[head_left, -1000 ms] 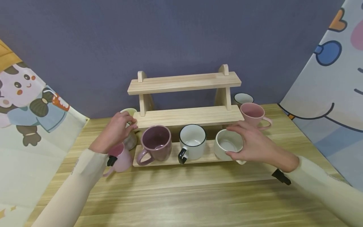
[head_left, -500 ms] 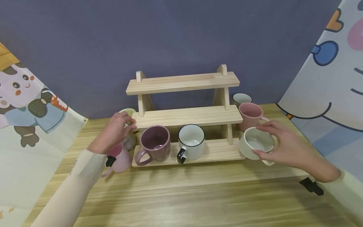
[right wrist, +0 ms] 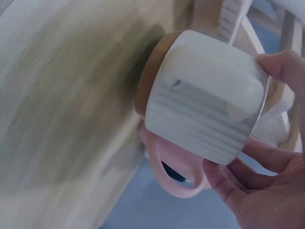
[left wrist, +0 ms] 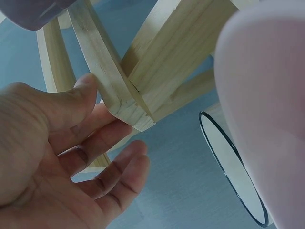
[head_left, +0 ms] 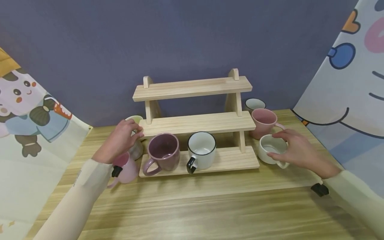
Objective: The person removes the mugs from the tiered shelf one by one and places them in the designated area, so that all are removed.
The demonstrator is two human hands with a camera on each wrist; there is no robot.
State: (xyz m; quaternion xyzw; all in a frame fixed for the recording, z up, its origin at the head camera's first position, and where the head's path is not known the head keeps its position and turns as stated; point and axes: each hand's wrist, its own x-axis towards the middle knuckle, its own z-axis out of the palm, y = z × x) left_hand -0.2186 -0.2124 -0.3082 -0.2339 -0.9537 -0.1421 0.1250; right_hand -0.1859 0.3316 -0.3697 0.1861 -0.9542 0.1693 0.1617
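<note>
My left hand [head_left: 121,138] pinches the left end of the middle board of a three-tier wooden shelf [head_left: 195,123]. In the left wrist view, the thumb and fingers lie on either side of that board end [left wrist: 128,112]. To the right of the shelf, my right hand [head_left: 301,151] holds a white mug [head_left: 265,155] by its rim, thumb at the near side. The right wrist view shows this mug's ribbed wall [right wrist: 200,114], handle and tan base, at or very near the table; contact cannot be told. A purple mug [head_left: 165,156] and a black-rimmed white mug [head_left: 204,155] stand on the bottom board.
A pink mug [head_left: 262,123] and another dark-rimmed mug [head_left: 255,103] stand behind the white mug. At the left are a light pink mug [head_left: 129,171], a greyish mug [head_left: 136,150] and a yellowish-rimmed cup [head_left: 135,118]. A blue-grey wall [head_left: 192,40] rises behind.
My right hand has carried the white mug from the bottom board's right end to the right, off the shelf, then lowered it towards the table. The left hand has stayed on the shelf.
</note>
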